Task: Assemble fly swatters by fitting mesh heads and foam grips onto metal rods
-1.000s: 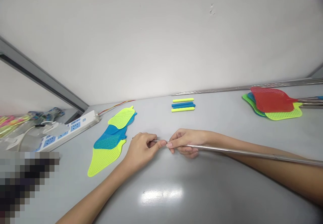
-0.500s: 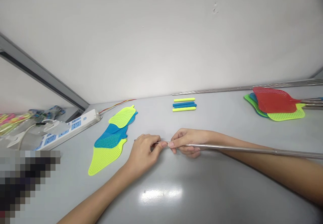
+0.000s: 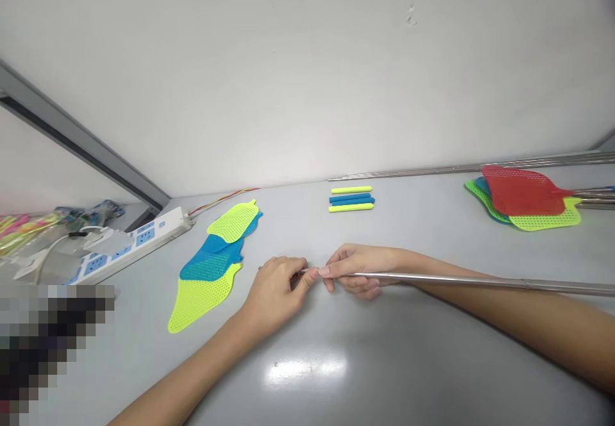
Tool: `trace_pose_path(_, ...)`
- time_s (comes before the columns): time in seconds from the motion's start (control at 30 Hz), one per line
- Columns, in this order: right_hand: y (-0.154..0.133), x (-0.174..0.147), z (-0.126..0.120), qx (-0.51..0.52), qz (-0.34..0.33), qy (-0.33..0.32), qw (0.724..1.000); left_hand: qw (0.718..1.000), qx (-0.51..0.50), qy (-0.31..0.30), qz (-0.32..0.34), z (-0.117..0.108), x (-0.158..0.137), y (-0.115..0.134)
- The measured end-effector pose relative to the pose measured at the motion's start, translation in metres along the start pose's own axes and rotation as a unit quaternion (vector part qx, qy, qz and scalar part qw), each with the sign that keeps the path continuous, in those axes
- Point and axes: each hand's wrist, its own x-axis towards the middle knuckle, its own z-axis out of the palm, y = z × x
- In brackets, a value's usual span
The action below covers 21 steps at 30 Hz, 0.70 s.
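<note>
A long thin metal telescopic rod (image 3: 461, 279) runs from between my hands out past the right edge of the head view. My left hand (image 3: 281, 288) is closed round its thin left end, whose tip barely shows beyond the knuckles. Thumb to thumb with it, my right hand (image 3: 353, 269) pinches the same rod between thumb and fingers. Left of my left hand lie fly swatter heads, a blue one (image 3: 211, 259) overlapping a yellow-green one (image 3: 202, 301). Beyond my hands rest several short coloured handle tubes, a yellow one (image 3: 350, 207) nearest.
Swatter heads with a red one (image 3: 526, 190) on top lie at the right, metal rods beside them. More metal rods (image 3: 432, 170) lie along the wall. On the left sits a white power strip (image 3: 139, 243) with plugs, near bagged items (image 3: 33, 230) and a metal frame post (image 3: 81, 138).
Both hands keep their grip on the rod, with only a tiny shift of the fingers and of the rod's right part. Everything else lies as before.
</note>
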Motion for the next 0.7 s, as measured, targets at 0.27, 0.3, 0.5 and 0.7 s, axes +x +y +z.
trace_pose_path(0.27, 0.0004, 0.0013, -0.0017, 0.019, 0.006, -0.009, 1.000, 0.999, -0.017, -0.028, 0.001, -0.0032, -0.0001, 0.0020)
trace_pose_path(0.3, 0.0003, 0.0013, -0.0019, 0.023, 0.006, -0.009, 1.000, 0.999, -0.021, -0.030, -0.001, -0.0034, -0.0003, 0.0021)
trace_pose_path(0.5, -0.0004, 0.0004, -0.0024, 0.029, 0.006, -0.012, 0.999, 0.999, -0.026, -0.035, 0.002, -0.0046, -0.0002, 0.0021)
trace_pose_path(0.7, -0.0048, -0.0026, 0.0003, 0.070, 0.016, -0.008, 0.997, 0.999, -0.041, -0.034, -0.006, -0.0052, 0.0007, 0.0018)
